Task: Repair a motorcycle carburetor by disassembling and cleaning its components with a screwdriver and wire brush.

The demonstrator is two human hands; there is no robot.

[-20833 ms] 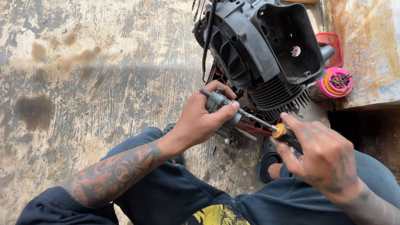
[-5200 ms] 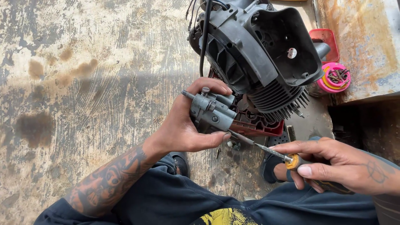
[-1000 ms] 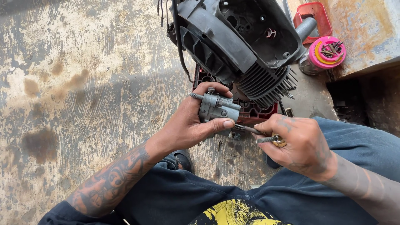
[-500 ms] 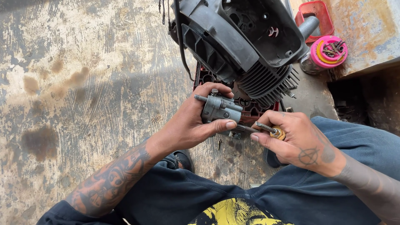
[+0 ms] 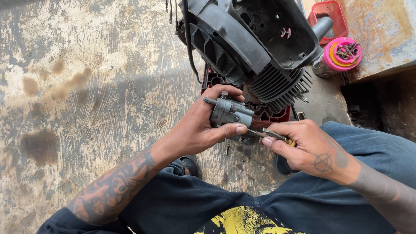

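Observation:
My left hand [image 5: 200, 125] grips a small grey metal carburettor [image 5: 229, 112], thumb across its lower edge, held in front of a black small engine [image 5: 253, 43] with cooling fins. My right hand [image 5: 303, 145] is closed around a screwdriver [image 5: 273, 135] with an orange-yellow handle mostly hidden in the palm. Its metal shaft points left into the underside of the carburettor, by a small spring. Both hands are over my lap, above dark blue trousers.
The engine stands on a red base [image 5: 271, 117] on a stained concrete floor [image 5: 86, 86]. A pink lid [image 5: 342, 53] with several small screws on it tops a jar at upper right, beside a red tray [image 5: 329, 15] and a rusty surface [image 5: 381, 30].
My right hand has shifted slightly right and turned, the screwdriver tip staying at the carburettor. The view has drifted a little; my left hand keeps its hold.

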